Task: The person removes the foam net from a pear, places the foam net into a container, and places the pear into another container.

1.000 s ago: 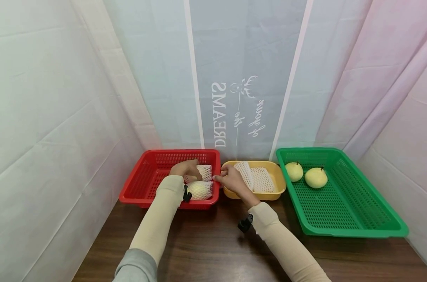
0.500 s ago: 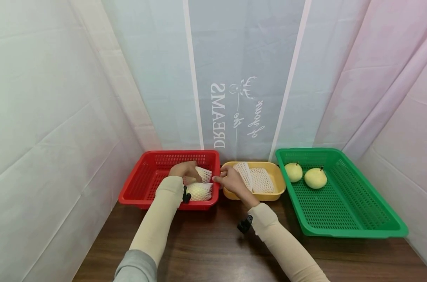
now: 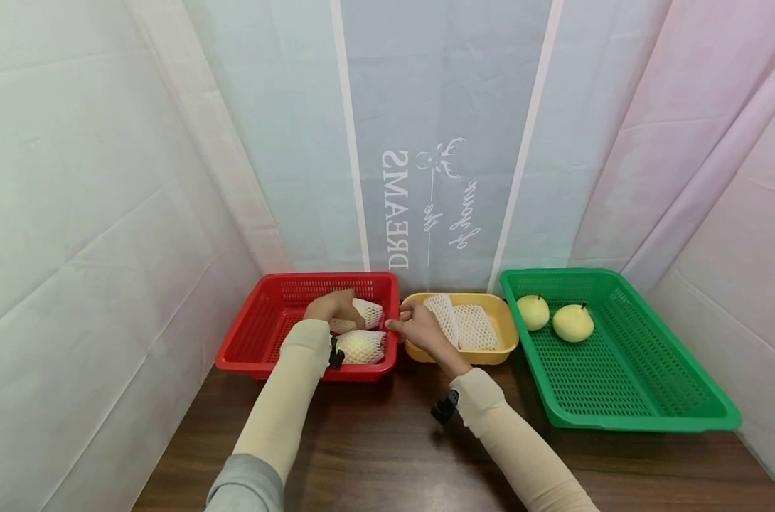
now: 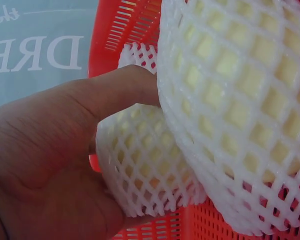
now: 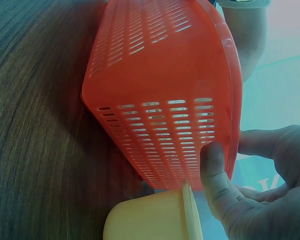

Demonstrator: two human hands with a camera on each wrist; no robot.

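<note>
Inside the red basket (image 3: 247,348), my left hand (image 3: 333,307) curls its fingers and thumb round a net-wrapped pear (image 3: 370,311). The left wrist view shows this hand (image 4: 55,145) about the wrapped pear (image 4: 140,155), with a second wrapped pear (image 4: 240,90) closer to the camera. In the head view that second pear (image 3: 360,347) lies nearer the basket's front. My right hand (image 3: 426,330) pinches the red basket's right rim; in the right wrist view the thumb of this hand (image 5: 260,185) presses the outer wall of the basket (image 5: 165,85), fingers over the rim.
A yellow container (image 3: 506,328) holding white foam nets (image 3: 476,327) stands just right of the red basket. Farther right, a green basket (image 3: 631,370) holds two bare pears (image 3: 573,323). Wooden table (image 3: 387,434) shows in front; cloth walls stand behind and at both sides.
My left hand has shifted slightly left within the red basket, and the wrapped pear at its fingers has shifted a little. My right hand has kept its place on the rim.
</note>
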